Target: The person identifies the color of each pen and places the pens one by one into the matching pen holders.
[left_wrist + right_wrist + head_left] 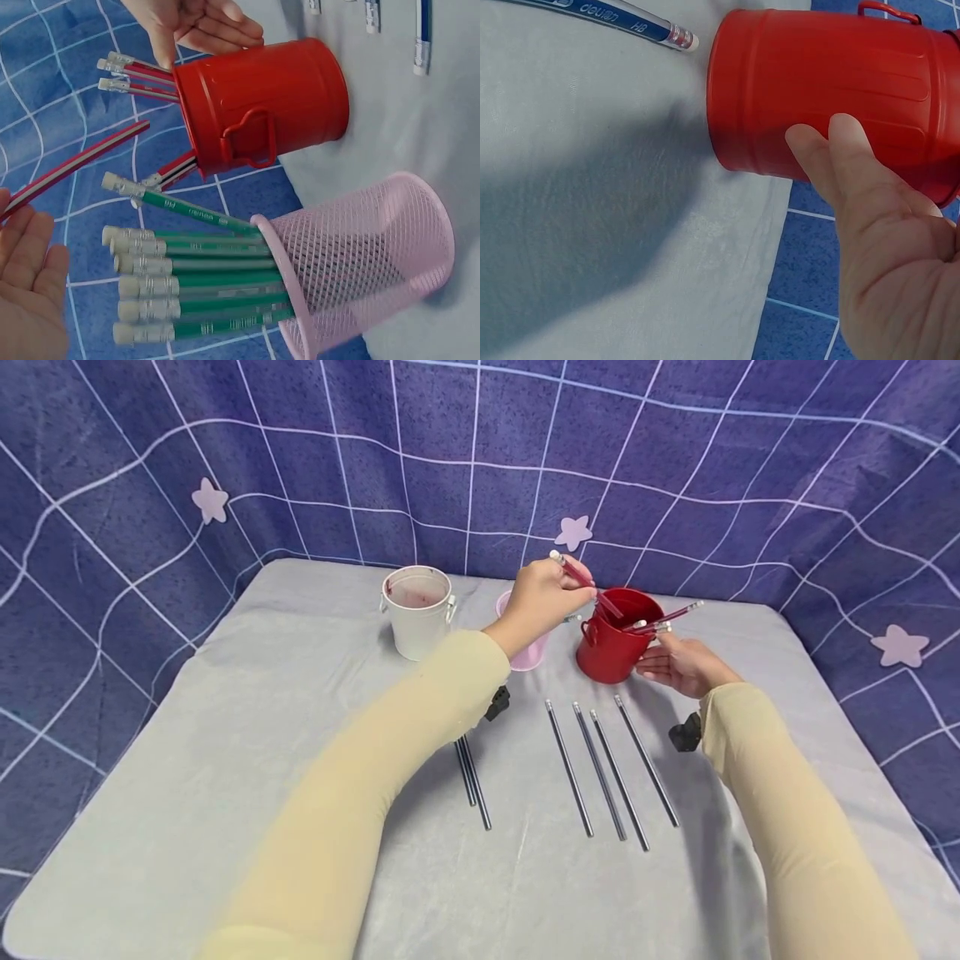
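In the head view my left hand point(543, 597) pinches a red striped pencil point(576, 573) near its eraser end. The pencil slants over the mouth of a red metal bucket point(611, 652); the left wrist view shows its lower end point(139, 129) outside the rim. Several red pencils point(146, 71) stick out of that bucket, erasers outward. My right hand point(686, 667) is at the bucket's right side, and in the right wrist view its extended fingers point(847, 142) lie against the red wall. Its thumb is hidden there.
A pink mesh cup point(360, 262) of green pencils point(217, 285) stands left of the red bucket, partly behind my left hand. Further left is a white bucket point(417, 614). Several dark blue pencils point(600, 768) lie on the grey cloth, others point(472, 781) beside my left sleeve.
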Demonstrator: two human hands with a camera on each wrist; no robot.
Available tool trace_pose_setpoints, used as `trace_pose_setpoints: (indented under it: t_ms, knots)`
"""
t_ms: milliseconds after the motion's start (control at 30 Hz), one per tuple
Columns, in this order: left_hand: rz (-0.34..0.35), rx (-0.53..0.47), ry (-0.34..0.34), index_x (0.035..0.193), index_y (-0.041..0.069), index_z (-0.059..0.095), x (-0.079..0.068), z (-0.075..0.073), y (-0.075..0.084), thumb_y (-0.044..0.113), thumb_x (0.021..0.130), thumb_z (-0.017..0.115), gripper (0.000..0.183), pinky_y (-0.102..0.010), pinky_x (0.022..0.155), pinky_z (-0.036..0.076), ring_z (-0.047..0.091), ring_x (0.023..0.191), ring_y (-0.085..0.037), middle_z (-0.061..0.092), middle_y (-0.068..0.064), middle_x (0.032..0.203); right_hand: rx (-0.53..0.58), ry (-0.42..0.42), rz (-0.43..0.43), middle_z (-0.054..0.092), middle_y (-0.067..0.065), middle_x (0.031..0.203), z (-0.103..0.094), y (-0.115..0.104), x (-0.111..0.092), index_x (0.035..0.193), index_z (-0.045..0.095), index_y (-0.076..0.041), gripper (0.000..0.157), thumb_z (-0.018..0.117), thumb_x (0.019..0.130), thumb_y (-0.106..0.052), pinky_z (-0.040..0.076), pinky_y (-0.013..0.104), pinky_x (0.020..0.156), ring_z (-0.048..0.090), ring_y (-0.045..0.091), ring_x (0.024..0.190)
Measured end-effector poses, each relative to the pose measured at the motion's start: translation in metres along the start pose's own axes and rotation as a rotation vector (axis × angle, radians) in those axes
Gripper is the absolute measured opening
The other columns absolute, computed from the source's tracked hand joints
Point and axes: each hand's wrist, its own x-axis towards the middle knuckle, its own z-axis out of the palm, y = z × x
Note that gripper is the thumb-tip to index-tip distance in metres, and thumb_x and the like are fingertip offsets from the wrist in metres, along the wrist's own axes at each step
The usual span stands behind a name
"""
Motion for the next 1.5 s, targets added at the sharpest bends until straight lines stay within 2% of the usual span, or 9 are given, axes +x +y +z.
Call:
trace_pose_setpoints:
  t_ms: [167,300,467,733,1000,1133,1333,1500]
  knots:
    - [-0.004,0.088,-0.047,0.093,0.003,0.071,0.001,0.007,0.0,0.013,0.086,0.07,0.012,-0.014,0.058,0.04,0.056,0.073,-0.007,0.073,-0.004,0.09,0.023,0.012,0.003,0.067,-0.001,0.079,0.0,0.001,-0.001,0.12,0.041,0.017,0.05,0.024,0.105,-0.029,0.056,0.019,0.076,0.067,0.008,0.073]
    - [-0.001,0.126,-0.09,0.096,0.003,0.069,-0.001,0.009,-0.003,0.013,0.087,0.069,0.013,-0.012,0.058,0.041,0.061,0.073,-0.007,0.074,-0.006,0.09,0.045,0.021,0.0,0.067,0.0,0.078,0.002,0.004,0.0,0.113,0.044,0.014,0.047,0.024,0.105,-0.028,0.056,0.019,0.075,0.067,0.008,0.072]
    - [-0.008,0.113,-0.117,0.097,0.003,0.068,0.0,0.012,-0.005,0.012,0.087,0.068,0.013,-0.013,0.056,0.04,0.063,0.074,-0.009,0.074,-0.007,0.091,0.05,0.022,-0.004,0.067,0.001,0.078,0.002,0.005,0.0,0.112,0.045,0.014,0.046,0.024,0.105,-0.028,0.056,0.019,0.076,0.066,0.008,0.072]
    - [0.009,0.166,-0.173,0.097,0.004,0.067,0.004,0.019,0.002,0.013,0.088,0.069,0.013,-0.011,0.068,0.047,0.068,0.091,-0.012,0.073,-0.007,0.096,0.04,0.036,-0.002,0.068,0.0,0.078,-0.003,0.004,-0.003,0.115,0.044,0.014,0.047,0.024,0.105,-0.028,0.056,0.019,0.076,0.066,0.008,0.072]
    - [-0.022,0.15,-0.17,0.097,0.004,0.068,0.008,0.021,-0.001,0.014,0.087,0.071,0.014,-0.012,0.067,0.046,0.068,0.09,-0.011,0.074,-0.007,0.094,0.034,0.057,0.0,0.067,-0.001,0.078,-0.003,0.003,-0.003,0.12,0.041,0.016,0.049,0.026,0.105,-0.028,0.056,0.019,0.076,0.066,0.007,0.073]
    - [-0.004,0.199,-0.18,0.098,0.004,0.069,0.009,0.022,0.0,0.015,0.087,0.071,0.016,-0.013,0.071,0.047,0.069,0.091,-0.012,0.074,-0.006,0.095,0.02,0.05,0.001,0.067,-0.001,0.079,-0.002,0.003,-0.002,0.125,0.038,0.019,0.052,0.025,0.105,-0.028,0.055,0.02,0.08,0.066,0.007,0.073]
    - [0.036,0.323,-0.21,0.101,0.004,0.069,0.014,0.027,-0.001,0.019,0.088,0.071,0.019,-0.016,0.081,0.049,0.068,0.094,-0.013,0.073,-0.005,0.099,0.014,0.059,0.003,0.066,-0.001,0.079,-0.001,0.002,-0.001,0.124,0.039,0.017,0.05,0.025,0.106,-0.027,0.055,0.019,0.079,0.066,0.007,0.073]
    - [0.034,0.386,-0.223,0.099,0.004,0.068,0.02,0.031,0.0,0.018,0.089,0.07,0.018,-0.017,0.08,0.049,0.066,0.093,-0.013,0.072,-0.005,0.098,0.01,0.059,-0.001,0.066,-0.001,0.08,-0.002,0.001,-0.001,0.125,0.038,0.017,0.051,0.026,0.106,-0.028,0.054,0.021,0.082,0.066,0.006,0.074]
